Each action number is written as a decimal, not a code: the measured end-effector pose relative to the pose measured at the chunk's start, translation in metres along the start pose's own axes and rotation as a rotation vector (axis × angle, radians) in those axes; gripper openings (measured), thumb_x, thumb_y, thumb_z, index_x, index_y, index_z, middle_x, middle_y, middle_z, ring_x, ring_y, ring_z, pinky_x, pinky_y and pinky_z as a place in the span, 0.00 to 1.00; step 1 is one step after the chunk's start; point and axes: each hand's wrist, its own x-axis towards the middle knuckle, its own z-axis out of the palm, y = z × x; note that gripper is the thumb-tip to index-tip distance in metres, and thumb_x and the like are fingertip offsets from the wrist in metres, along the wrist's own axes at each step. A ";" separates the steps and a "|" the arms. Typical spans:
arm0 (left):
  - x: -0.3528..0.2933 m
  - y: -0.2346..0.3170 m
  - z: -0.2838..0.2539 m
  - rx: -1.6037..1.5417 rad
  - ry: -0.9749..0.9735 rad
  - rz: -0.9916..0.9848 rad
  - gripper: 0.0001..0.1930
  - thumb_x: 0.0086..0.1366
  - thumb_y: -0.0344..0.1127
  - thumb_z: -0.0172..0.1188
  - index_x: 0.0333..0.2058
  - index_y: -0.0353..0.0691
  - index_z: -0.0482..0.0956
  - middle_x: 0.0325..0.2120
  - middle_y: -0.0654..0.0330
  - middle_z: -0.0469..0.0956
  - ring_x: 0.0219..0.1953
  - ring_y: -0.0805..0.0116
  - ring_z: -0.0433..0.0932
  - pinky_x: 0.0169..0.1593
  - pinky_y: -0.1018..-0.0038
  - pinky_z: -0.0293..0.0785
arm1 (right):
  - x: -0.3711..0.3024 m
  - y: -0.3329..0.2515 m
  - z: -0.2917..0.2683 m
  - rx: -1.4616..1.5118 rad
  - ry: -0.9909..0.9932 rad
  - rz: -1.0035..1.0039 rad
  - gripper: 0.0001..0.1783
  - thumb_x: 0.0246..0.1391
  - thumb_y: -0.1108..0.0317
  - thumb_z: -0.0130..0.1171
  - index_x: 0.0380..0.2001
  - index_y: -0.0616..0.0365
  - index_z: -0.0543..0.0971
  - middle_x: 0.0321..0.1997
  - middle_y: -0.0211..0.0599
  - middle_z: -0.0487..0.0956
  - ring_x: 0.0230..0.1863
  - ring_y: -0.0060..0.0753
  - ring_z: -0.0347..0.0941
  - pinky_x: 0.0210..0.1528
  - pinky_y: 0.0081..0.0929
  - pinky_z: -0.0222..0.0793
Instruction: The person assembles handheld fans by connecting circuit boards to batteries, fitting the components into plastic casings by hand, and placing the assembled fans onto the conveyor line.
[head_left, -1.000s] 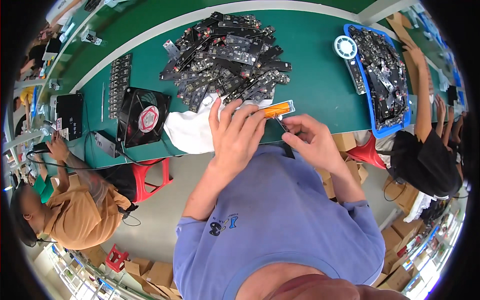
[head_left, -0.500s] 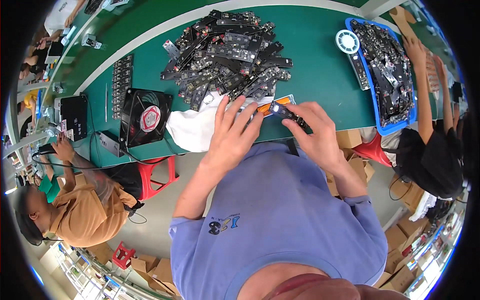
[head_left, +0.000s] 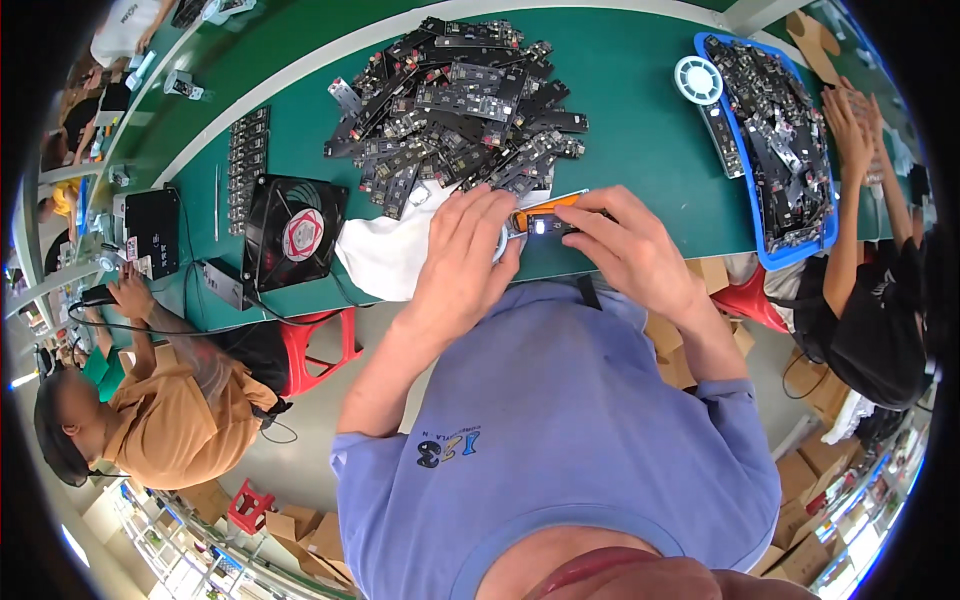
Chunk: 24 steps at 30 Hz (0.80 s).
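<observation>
Dark circuit board (head_left: 545, 224) pinched between both hands (head_left: 470, 250) (head_left: 625, 250) (fingers closed on it), steadied above worktop (head_left: 640, 150); board pile (head_left: 460, 100) just beyond.

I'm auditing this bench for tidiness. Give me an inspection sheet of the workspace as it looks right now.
Surface: green table, mostly covered.
Job's things: small dark board over an orange holder, held between both hands; white cloth beside it.
Clutter: pile of dark boards; blue tray of parts; white round reel; black fan.
Hands: left hand and right hand, fingers closed on the board.
Cables: black lead by the fan.
Surroundings: co-workers left and right; red stool; cardboard boxes.
</observation>
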 end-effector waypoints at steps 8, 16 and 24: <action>0.005 0.003 -0.007 0.059 -0.103 -0.002 0.18 0.62 0.25 0.68 0.52 0.35 0.80 0.56 0.51 0.78 0.63 0.47 0.74 0.64 0.56 0.70 | -0.001 0.001 -0.002 -0.007 -0.009 -0.017 0.21 0.53 0.77 0.73 0.52 0.61 0.85 0.48 0.41 0.81 0.47 0.44 0.79 0.47 0.37 0.78; -0.001 0.005 0.000 0.255 -0.094 0.089 0.17 0.59 0.26 0.71 0.48 0.37 0.82 0.55 0.50 0.77 0.63 0.45 0.73 0.64 0.50 0.71 | 0.000 0.003 -0.004 -0.017 -0.017 -0.031 0.21 0.53 0.75 0.74 0.52 0.62 0.85 0.47 0.40 0.81 0.46 0.44 0.78 0.47 0.38 0.77; -0.005 -0.008 0.000 0.216 -0.088 0.197 0.17 0.57 0.30 0.70 0.46 0.37 0.80 0.56 0.47 0.75 0.64 0.44 0.71 0.68 0.44 0.68 | 0.003 0.001 -0.004 -0.026 -0.038 0.011 0.21 0.55 0.74 0.72 0.53 0.61 0.85 0.47 0.40 0.81 0.46 0.45 0.76 0.48 0.39 0.76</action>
